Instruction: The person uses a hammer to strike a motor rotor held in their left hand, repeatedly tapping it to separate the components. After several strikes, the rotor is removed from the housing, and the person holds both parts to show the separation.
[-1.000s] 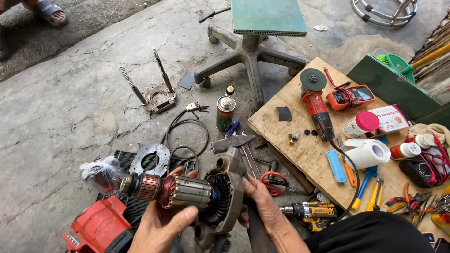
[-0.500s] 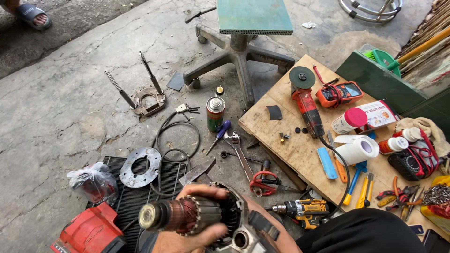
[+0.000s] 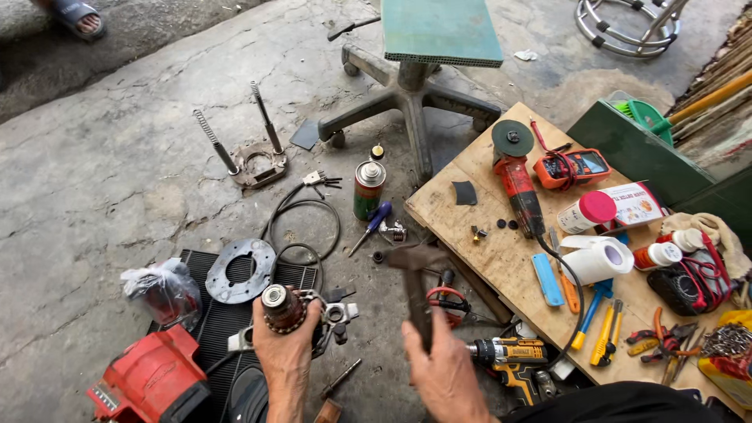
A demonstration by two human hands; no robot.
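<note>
My left hand (image 3: 286, 356) grips a motor armature (image 3: 278, 307) and holds it upright, its copper end up, over a black ribbed mat (image 3: 223, 321). A small grey metal housing part (image 3: 338, 317) sits right beside the armature. My right hand (image 3: 442, 372) is closed on the handle of a hammer (image 3: 417, 270), whose dark head is raised to the right of the armature, apart from it.
A red tool housing (image 3: 149, 380) lies at the lower left, with a grey ring plate (image 3: 239, 270) and a plastic bag (image 3: 160, 290) nearby. A spray can (image 3: 368, 188), blue screwdriver (image 3: 374, 223) and chair base (image 3: 411, 98) stand ahead. The wooden board (image 3: 489, 254) carries an angle grinder (image 3: 518, 188), a multimeter (image 3: 572, 168) and hand tools. A yellow drill (image 3: 509, 359) lies by my right hand.
My right hand left the armature assembly and now holds a hammer. My left hand has turned the armature from lying sideways to upright.
</note>
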